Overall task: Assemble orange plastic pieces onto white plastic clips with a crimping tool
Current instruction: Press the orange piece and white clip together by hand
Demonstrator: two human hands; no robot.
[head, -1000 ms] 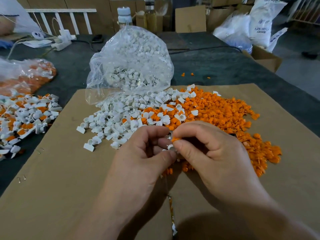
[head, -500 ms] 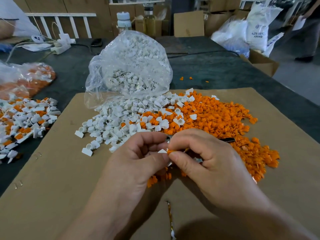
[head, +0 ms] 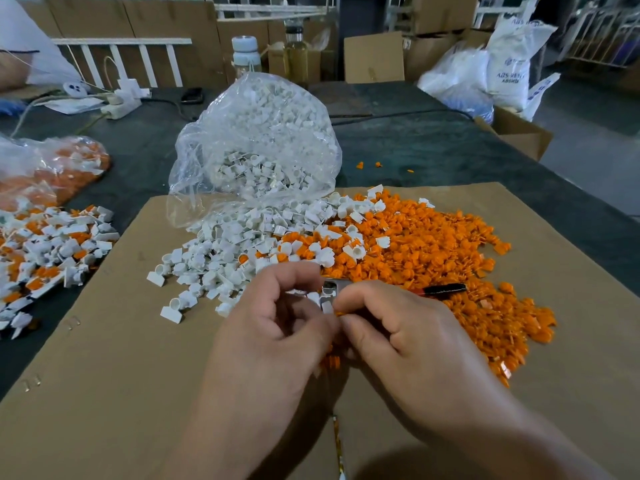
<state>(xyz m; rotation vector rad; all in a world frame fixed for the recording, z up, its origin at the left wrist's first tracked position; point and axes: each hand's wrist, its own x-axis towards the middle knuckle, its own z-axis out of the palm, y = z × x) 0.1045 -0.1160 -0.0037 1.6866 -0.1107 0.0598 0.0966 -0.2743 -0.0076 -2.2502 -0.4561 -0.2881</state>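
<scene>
Left hand (head: 277,337) pinches a white clip (head: 327,307), right hand (head: 412,344) an orange piece (head: 338,312); the tool (head: 444,289) is mostly hidden.

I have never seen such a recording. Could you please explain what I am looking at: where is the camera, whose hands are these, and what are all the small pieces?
There is no machine here. A person works with bare hands, and one camera worn on the head looks down at them. On a cardboard sheet lie white clips, spilling from a clear bag, and beside them a heap of orange pieces. At the far left is a pile of mixed white-and-orange parts. The left hand pinches a white clip. The right hand holds a small tool, whose dark handle sticks out to the right.
</scene>
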